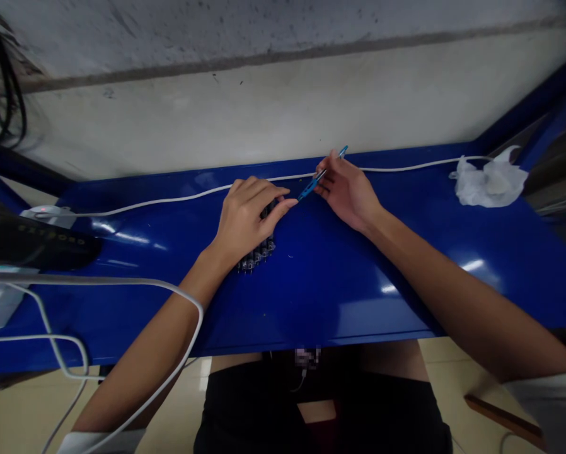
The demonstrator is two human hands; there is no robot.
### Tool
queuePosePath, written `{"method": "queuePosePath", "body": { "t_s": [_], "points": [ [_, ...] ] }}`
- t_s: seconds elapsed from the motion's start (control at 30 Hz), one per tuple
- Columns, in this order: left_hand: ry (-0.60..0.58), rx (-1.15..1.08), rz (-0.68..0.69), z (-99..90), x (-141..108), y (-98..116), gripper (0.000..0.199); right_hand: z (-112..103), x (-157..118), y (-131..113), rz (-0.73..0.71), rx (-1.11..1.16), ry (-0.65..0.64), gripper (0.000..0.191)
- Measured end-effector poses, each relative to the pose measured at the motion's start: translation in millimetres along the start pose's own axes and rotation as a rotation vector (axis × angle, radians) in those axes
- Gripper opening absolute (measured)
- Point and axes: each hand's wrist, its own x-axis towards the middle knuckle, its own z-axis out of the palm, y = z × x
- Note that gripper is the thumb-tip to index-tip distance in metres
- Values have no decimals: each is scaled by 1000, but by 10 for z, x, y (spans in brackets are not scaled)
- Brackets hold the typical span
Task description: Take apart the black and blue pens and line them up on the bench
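My left hand (248, 214) lies over a row of several slim black pens (257, 257) on the blue table, its fingers curled round them. Their near ends look clear with thin tips; the hand hides most of their length. The thumb of that hand stretches right and meets the lower end of a slim blue pen (307, 188). My right hand (349, 190) is closed on this blue pen, which slants up to the right and has a shiny metal part along it.
A white cable (183, 198) runs along the back of the blue table (321, 290). A crumpled white plastic bag (491, 180) sits at the right. To the left are a dark cylinder (51, 246), a white box (2, 302) and a loose cable (169, 287) passing over my left forearm.
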Motion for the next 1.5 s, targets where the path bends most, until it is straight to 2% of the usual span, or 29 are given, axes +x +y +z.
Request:
{"method": "queuePosePath", "body": {
  "t_s": [0.23,0.47,0.63,1.03,1.5],
  "points": [
    [6,8,-11,-6,13,20,27,-175,34,-55,198,257,26,63],
    [-8,-2,-15,14,7,36,28,-155,-42,-189,386,554,49,68],
    [-1,-5,-7,24,3,29,26,-135,-62,-179,383,602,-6,65],
    [-10,8,0,24,13,32,24,-176,-47,-85,360,544,41,65],
    [0,9,37,41,15,25,22,-22,-75,-211,504,673,123,64]
  ]
}}
